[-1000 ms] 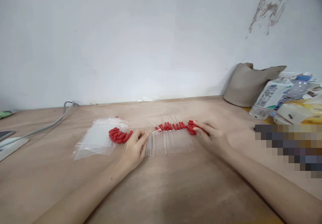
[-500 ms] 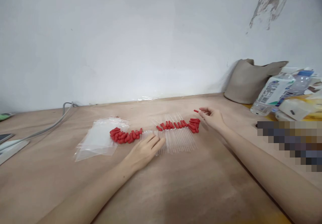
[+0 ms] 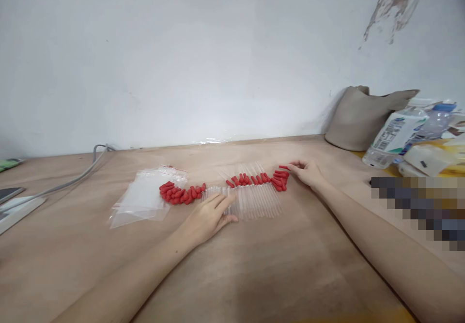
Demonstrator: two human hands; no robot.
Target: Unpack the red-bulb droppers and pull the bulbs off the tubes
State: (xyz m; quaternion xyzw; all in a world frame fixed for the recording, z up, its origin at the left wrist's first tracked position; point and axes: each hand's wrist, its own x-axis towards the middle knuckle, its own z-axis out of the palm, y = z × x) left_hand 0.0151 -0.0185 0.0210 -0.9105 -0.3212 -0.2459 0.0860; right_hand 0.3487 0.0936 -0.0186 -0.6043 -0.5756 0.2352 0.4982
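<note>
Several clear, thin droppers with red rubber bulbs lie in a row on the table; their clear tubes (image 3: 259, 204) point towards me and their red bulbs (image 3: 254, 180) are at the far side. My left hand (image 3: 207, 216) lies over the left tubes, fingers stretched and thumb apart. At the right end of the row, my right hand (image 3: 307, 173) pinches a dropper whose red bulb (image 3: 284, 167) sticks out leftwards, just above a small group of bulbs (image 3: 279, 181). The fingers hide its tube. Another cluster of red bulbs (image 3: 181, 194) lies left of my left hand.
Clear zip bags (image 3: 141, 197) lie at the left, partly under the bulbs. A grey cable (image 3: 83, 175) and a phone (image 3: 10, 194) are further left. At the right stand a grey-brown container (image 3: 352, 119) and a plastic bottle (image 3: 390, 139). The wall (image 3: 218, 71) borders the table's back.
My right hand has lowered a little, bringing the dropper's red bulb down close to the right group. My left thumb has come out from the fingers.
</note>
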